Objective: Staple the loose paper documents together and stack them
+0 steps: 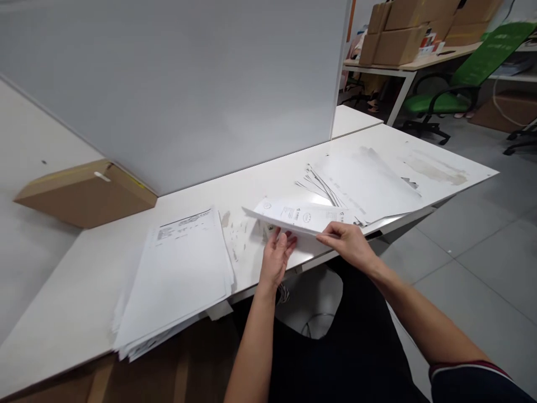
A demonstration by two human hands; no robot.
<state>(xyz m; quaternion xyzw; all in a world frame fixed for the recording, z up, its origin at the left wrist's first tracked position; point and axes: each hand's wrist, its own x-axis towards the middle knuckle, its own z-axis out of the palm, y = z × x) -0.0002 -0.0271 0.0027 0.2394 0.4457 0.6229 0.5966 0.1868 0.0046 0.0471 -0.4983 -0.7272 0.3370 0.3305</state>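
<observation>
Sheet [300, 215]: white, printed, raised at a tilt above the desk; runs leftward from the right fingertips and passes over the left fingertips, its left end beyond them.
Right hand [346, 244]: thumb and fingers closed in a pinch on the sheet's near edge, toward its right end.
Left hand [277, 257]: fingers loosely parted and curled, thumb up, half open, just under the sheet's near edge; contact with the sheet cannot be told.
Stack [176, 285]: loose papers, left of the left fingers and well apart from them; near edges overhang the desk.
Pile [373, 182]: large papers, beyond and right of the right fingers, near them.
Strips [316, 183]: thin, fanned, beyond the right fingers, at the pile's left edge.
Desk [251, 187]: white, marked with smudges left of the left fingertips.
Panel [210, 89]: grey, upright, beyond both hands.
Box [92, 193]: brown, far left of the left fingers, near the panel's lower corner.
</observation>
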